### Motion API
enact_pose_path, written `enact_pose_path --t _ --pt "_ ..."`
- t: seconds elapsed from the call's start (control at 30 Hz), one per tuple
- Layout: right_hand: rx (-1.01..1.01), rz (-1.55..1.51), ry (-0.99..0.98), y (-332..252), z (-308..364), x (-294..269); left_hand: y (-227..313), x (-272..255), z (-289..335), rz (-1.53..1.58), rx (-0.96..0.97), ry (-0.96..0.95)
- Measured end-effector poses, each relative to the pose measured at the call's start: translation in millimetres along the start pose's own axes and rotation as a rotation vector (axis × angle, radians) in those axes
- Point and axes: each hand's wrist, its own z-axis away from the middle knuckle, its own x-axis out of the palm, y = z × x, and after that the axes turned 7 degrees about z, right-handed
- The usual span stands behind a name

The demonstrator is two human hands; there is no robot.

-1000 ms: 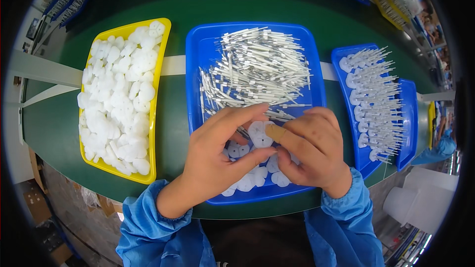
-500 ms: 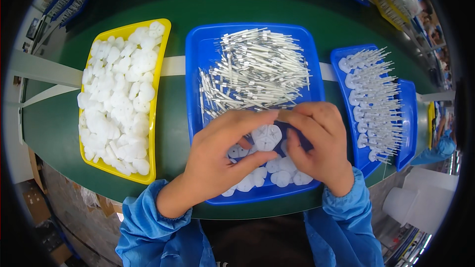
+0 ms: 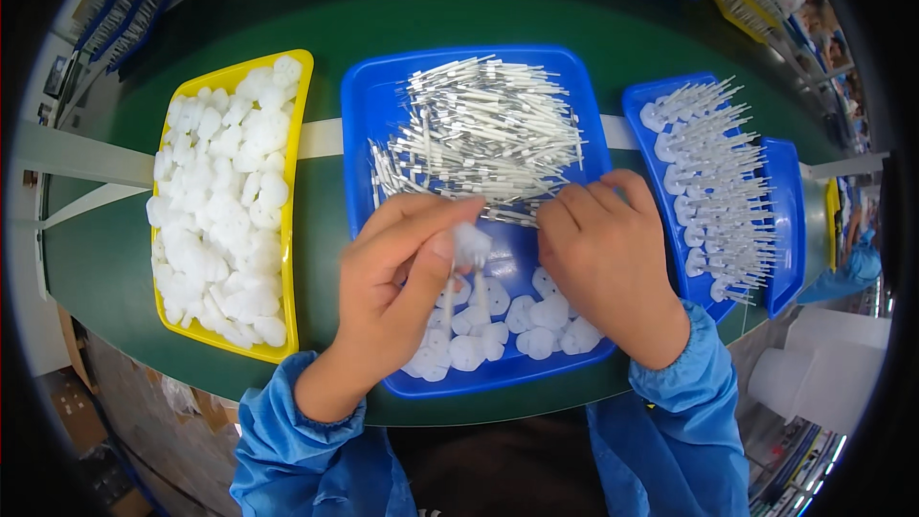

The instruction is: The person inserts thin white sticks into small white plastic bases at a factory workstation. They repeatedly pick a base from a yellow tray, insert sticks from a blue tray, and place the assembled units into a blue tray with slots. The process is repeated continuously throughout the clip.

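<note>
Between the thumb and fingers of my left hand (image 3: 383,292) is a white translucent plastic disc (image 3: 472,245), tipped on edge and blurred. Thin white rods hang down from it. My right hand (image 3: 613,268), curled with its back up, is at the near right edge of a pile of thin white rods with metallic parts (image 3: 488,129); its fingertips are hidden, so what they hold does not show. Both hands are over a blue tray (image 3: 522,254). Several loose white lobed discs (image 3: 541,316) lie in the tray's near part.
A yellow tray (image 3: 294,201) heaped with white discs (image 3: 220,201) stands at the left. On the right, a blue tray (image 3: 639,101) holds rows of discs with rods sticking out (image 3: 728,191); another blue tray (image 3: 787,230) is beside it. A white container (image 3: 823,373) stands beyond the green table's (image 3: 316,364) right edge.
My hands have parted: the left has shifted left and tipped the disc so its rods point down. My right hand has drawn away from the disc and turned, fingers curled, beside the rod pile.
</note>
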Motion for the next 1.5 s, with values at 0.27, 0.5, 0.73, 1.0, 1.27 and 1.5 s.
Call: enact_pose_path --t 0.27,0.5,0.73,1.0,1.27,1.5 --pt "0.087 -0.723 0.097 6 0 -11 4 8 -3 -0.231 0.020 -0.074" --pt "0.118 -0.711 0.132 -6 5 -6 3 8 -2 -0.145 0.012 -0.016" --pt "0.121 -0.732 0.143 -6 6 -8 1 12 -1 -0.081 0.015 0.085" --pt "0.194 -0.756 0.144 -16 5 -10 3 12 -1 -0.209 0.075 0.066" --pt "0.340 -0.974 -0.023 -17 9 -7 10 9 0 -0.334 -0.012 -0.047" --pt "0.349 -0.930 -0.022 -17 7 -8 9 11 -5 -0.466 0.164 -0.071"
